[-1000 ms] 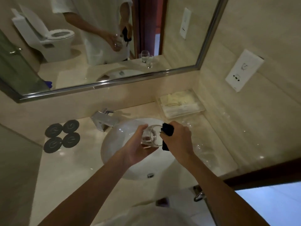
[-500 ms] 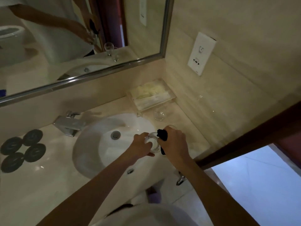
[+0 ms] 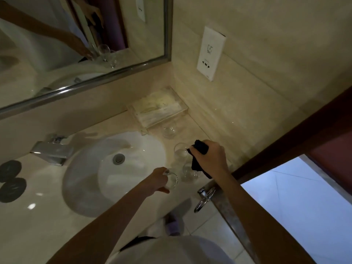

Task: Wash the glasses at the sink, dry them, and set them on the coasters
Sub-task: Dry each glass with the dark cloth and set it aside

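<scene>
Since a second ago, both hands have swung right, away from the middle of the sink, and parted: the left hand (image 3: pixel 159 181) now lowers the glass (image 3: pixel 172 181) at the basin's right rim, while the right hand (image 3: pixel 210 159) has lifted off it with the cloth (image 3: pixel 199 159). Left grip is clenched round the glass, fingers curled over its side; whether the glass touches the desk yet I cannot tell. Right grip is clenched on the dark cloth, which hangs down below the fist.

Just beside the held glass, two more glasses stand on the desk (image 3: pixel 47 225): one under the cloth (image 3: pixel 190 173) and one behind it (image 3: pixel 181 150), near the right hand's knuckles. A fourth glass (image 3: pixel 169 132) stands further back, just in front of a clear tray (image 3: pixel 158 109) in the corner.

The white sink (image 3: pixel 91 180) has its drain (image 3: pixel 118 159) in view, with a chrome tap (image 3: pixel 50 151) at its back left. Two dark coasters (image 3: pixel 11 180) lie at the left edge, well apart from all the glasses. A mirror (image 3: pixel 76 44) above shows the arms and glasses in reflection. A socket plate (image 3: pixel 210 54) is on the right wall, and a towel ring (image 3: pixel 204 200) hangs below the desk edge.
</scene>
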Motion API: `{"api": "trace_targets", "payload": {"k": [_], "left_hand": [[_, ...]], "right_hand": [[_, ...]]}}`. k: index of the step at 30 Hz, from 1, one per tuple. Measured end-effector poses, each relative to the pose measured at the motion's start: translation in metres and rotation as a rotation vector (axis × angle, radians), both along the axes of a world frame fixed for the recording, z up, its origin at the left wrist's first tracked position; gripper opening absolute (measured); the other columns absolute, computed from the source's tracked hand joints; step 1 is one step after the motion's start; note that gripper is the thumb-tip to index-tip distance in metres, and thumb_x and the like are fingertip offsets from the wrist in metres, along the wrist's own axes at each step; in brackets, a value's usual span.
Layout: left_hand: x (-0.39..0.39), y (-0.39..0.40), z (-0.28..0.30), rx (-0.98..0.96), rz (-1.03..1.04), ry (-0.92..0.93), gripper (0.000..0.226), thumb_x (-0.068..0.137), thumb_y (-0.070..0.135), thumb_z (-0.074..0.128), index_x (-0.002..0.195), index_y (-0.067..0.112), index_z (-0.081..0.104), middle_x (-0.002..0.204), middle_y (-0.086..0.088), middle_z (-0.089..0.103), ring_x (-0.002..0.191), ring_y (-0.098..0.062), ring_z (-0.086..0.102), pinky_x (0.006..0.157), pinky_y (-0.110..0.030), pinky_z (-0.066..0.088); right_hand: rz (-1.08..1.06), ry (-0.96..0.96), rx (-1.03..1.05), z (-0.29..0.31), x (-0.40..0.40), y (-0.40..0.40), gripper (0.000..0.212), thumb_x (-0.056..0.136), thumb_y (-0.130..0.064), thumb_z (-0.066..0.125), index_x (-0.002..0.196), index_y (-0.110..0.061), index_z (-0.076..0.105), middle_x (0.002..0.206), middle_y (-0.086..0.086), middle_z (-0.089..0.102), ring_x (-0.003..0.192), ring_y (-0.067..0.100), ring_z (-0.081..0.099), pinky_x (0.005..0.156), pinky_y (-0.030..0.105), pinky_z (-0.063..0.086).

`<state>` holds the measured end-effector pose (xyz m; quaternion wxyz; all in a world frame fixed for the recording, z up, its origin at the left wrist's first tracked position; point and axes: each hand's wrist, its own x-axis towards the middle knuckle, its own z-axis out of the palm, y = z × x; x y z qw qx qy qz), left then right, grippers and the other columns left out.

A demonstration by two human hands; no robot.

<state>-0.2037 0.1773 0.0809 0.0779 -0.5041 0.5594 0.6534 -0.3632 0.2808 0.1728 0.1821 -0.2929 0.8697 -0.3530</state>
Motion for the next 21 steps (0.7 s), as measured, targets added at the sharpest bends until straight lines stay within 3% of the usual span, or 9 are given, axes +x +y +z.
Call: {"api": "trace_targets", "payload": {"k": [3, 7, 12, 16, 21], "left_hand": [[-0.008, 0.002, -0.005, 0.02, -0.014, 0.004, 0.038, 0.095, -0.002, 0.048, 0.131, 0.007, 0.055, 0.135, -0.014, 0.052, 0.103, -0.032, 0.063, 0.053, -0.032, 0.059], [-0.015, 0.0, -0.01, 0.032, -0.041, -0.007, 0.039, 0.099, -0.003, 0.043, 0.136, 0.005, 0.052, 0.139, -0.011, 0.049, 0.104, -0.03, 0.06, 0.053, -0.032, 0.06], [-0.017, -0.004, -0.022, 0.033, -0.068, -0.037, 0.036, 0.102, 0.003, 0.038, 0.135, 0.006, 0.051, 0.144, -0.02, 0.044, 0.077, -0.023, 0.059, 0.051, -0.031, 0.059], [-0.016, -0.007, -0.034, 0.033, -0.067, -0.055, 0.036, 0.102, 0.006, 0.038, 0.136, 0.009, 0.051, 0.144, -0.017, 0.044, 0.073, -0.025, 0.061, 0.049, -0.03, 0.057], [-0.013, -0.008, -0.041, 0.02, -0.083, -0.064, 0.033, 0.102, 0.009, 0.039, 0.13, 0.013, 0.056, 0.132, -0.017, 0.053, 0.081, -0.027, 0.06, 0.05, -0.031, 0.056]], "right_hand": [[-0.02, -0.014, -0.003, -0.003, -0.005, 0.004, 0.025, 0.086, -0.035, 0.075, 0.084, -0.01, 0.071, 0.077, 0.004, 0.07, 0.072, 0.018, 0.065, 0.06, 0.016, 0.045], [-0.017, -0.015, -0.019, -0.006, -0.011, 0.008, 0.026, 0.088, -0.034, 0.074, 0.079, -0.01, 0.066, 0.073, 0.003, 0.066, 0.067, 0.016, 0.062, 0.051, 0.007, 0.04], [0.027, -0.021, -0.008, -0.013, -0.017, 0.013, 0.032, 0.089, -0.035, 0.073, 0.091, -0.003, 0.071, 0.084, 0.009, 0.072, 0.073, 0.019, 0.065, 0.055, 0.006, 0.043], [0.047, -0.028, -0.005, -0.017, -0.018, 0.014, 0.034, 0.09, -0.036, 0.071, 0.094, -0.002, 0.07, 0.087, 0.009, 0.072, 0.078, 0.02, 0.067, 0.058, 0.007, 0.044], [0.062, -0.056, 0.003, -0.02, -0.018, 0.013, 0.034, 0.086, -0.039, 0.076, 0.1, -0.008, 0.072, 0.094, 0.005, 0.074, 0.086, 0.017, 0.068, 0.066, 0.012, 0.046]]}}
